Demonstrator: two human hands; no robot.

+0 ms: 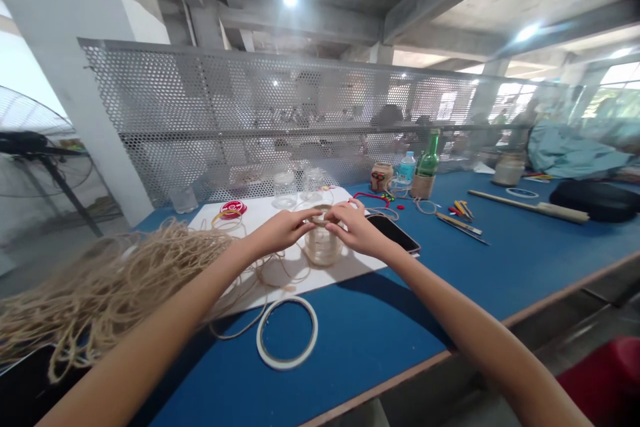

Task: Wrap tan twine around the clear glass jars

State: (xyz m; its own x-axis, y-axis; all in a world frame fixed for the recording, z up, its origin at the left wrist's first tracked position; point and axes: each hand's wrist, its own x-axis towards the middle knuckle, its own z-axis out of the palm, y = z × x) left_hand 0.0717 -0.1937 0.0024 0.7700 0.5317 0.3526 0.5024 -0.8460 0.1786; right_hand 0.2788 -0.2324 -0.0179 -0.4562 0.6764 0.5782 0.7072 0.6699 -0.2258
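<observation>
View from the head, looking down along two bare forearms that reach out over a blue table (pixel 400 340). Both hands meet at a small glass jar (pixel 324 250), which stands upright on a white board (pixel 280 280) in the middle of the table. The left hand (pixel 283 230) comes in from the left, its fingers curled and pressed to the jar's neck. The right hand (pixel 357 227) comes in from the right and grips the same neck, fingers bent over the rim. Pale twine seems to circle the neck, but whether either hand pinches a strand is too small to tell.

On the near left lies a large loose heap of twine (pixel 100 287), with strands trailing over the board toward the jar. A flat white ring (pixel 287 332) lies on the blue surface, nearer than the jar. A dark phone (pixel 395 233) lies just right of the right hand, partly on the board.

Farther off, two empty clear jars (pixel 286 190) stand at the board's far edge, with a red round lid (pixel 233 208) to their left. To the far right stand a green bottle (pixel 428 167) with twine wound round its base, a small water bottle (pixel 407 168) and a twine-covered pot (pixel 381 177). Pencils (pixel 463 210) and a long wooden stick (pixel 530 207) lie farther right. A perforated metal screen (pixel 200 113) runs along the table's far side.
</observation>
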